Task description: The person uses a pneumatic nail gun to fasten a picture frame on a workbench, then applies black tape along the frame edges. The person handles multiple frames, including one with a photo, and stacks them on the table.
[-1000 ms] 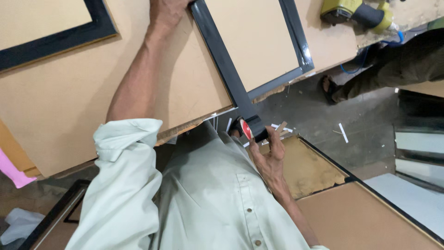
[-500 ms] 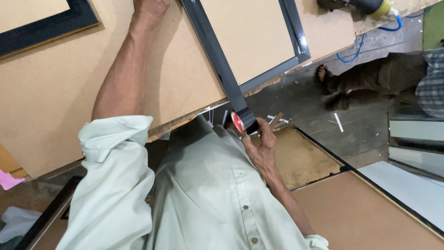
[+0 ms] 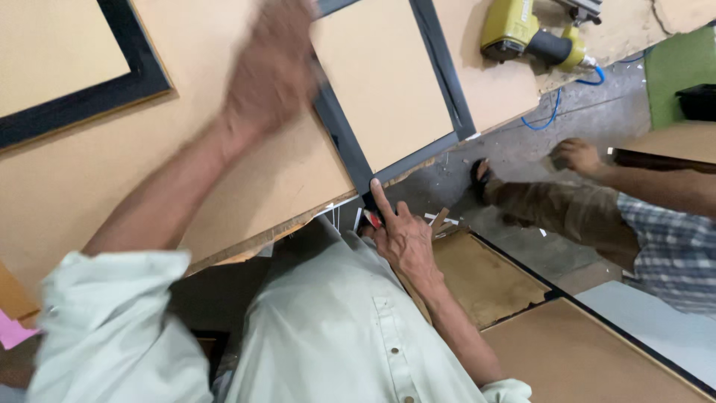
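Two hands: both the wearer's, pale green shirt sleeves; well apart from each other.
Left hand (image 3: pixel 272 71): motion-blurred, raised over the upper-left rail of the dark grey rectangular picture frame w/ tan backing board (image 3: pixel 388 82); fingers look loosely curled, but contact w/ the frame can't be told through the blur.
Right hand (image 3: pixel 403 239): at the frame's lower corner by the bench edge; index finger stretched up along the corner, other fingers curled round a small red-and-white item (image 3: pixel 372 219), kind unclear.
Frame: lies face down on the tan fibreboard bench (image 3: pixel 246 186), turned at an angle, lower corner overhanging the near edge, just above the wearer's chest.
Second frame: black rectangular frame w/ tan backing (image 3: pixel 82 82), top left on the same bench, apart from the first.
Tool: yellow-and-black pneumatic nail gun (image 3: pixel 526 33), top right on the bench, near the grey frame's right rail, not touching; blue coiled air hose (image 3: pixel 556 112) hangs from it to the floor.
Floor: grey concrete (image 3: pixel 537 149), scattered w/ pale offcuts and chips.
Boards: brown backing panels w/ dark edging (image 3: pixel 485 280), lower right, below the right forearm.
Co-worker: person in checked shirt (image 3: pixel 671 246) and brown trousers at right edge, sandalled foot (image 3: pixel 481 175) near the bench edge; that person's hand (image 3: pixel 574 155) rests by a tan board.
Misc: pink scrap (image 3: pixel 11 328) at left edge.
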